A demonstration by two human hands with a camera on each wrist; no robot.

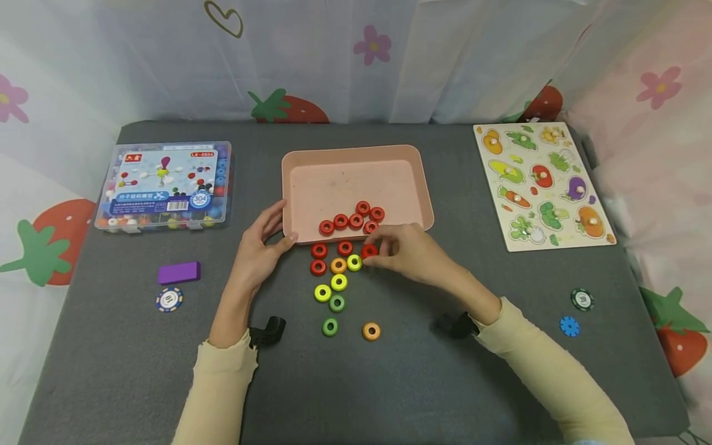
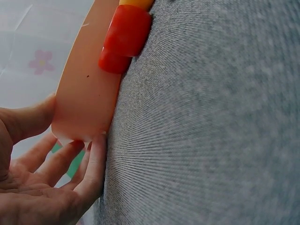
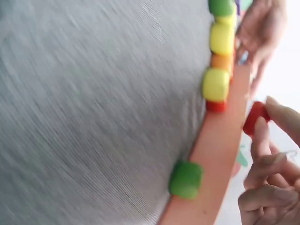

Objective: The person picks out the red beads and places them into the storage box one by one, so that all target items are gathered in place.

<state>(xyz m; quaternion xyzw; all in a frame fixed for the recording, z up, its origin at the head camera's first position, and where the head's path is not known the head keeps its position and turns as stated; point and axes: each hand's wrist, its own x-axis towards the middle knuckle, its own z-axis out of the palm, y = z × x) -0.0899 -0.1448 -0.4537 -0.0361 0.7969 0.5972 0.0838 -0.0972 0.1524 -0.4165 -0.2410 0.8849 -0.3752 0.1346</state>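
My left hand [image 1: 259, 250] grips the near left corner of a pink tray [image 1: 356, 151]; the left wrist view shows its thumb and fingers around the tray wall [image 2: 84, 103]. Just over the tray's near edge, my right hand [image 1: 408, 252] pinches a red ring bead [image 3: 256, 117] between thumb and fingers. Several red ring beads [image 1: 340, 221] lie inside the tray along its near side. In front of it on the table are more red beads [image 1: 318, 267], orange beads [image 1: 371, 332], yellow beads [image 1: 322, 293] and green beads [image 1: 330, 327].
At left stand a clear plastic case [image 1: 164, 185], a purple block [image 1: 179, 272] and a poker chip [image 1: 169, 300]. To the right lie a vegetable puzzle board [image 1: 528, 204], a dark chip [image 1: 582, 300] and a blue disc [image 1: 570, 326]. Curtains [image 1: 334, 62] hang behind the grey table [image 1: 389, 395].
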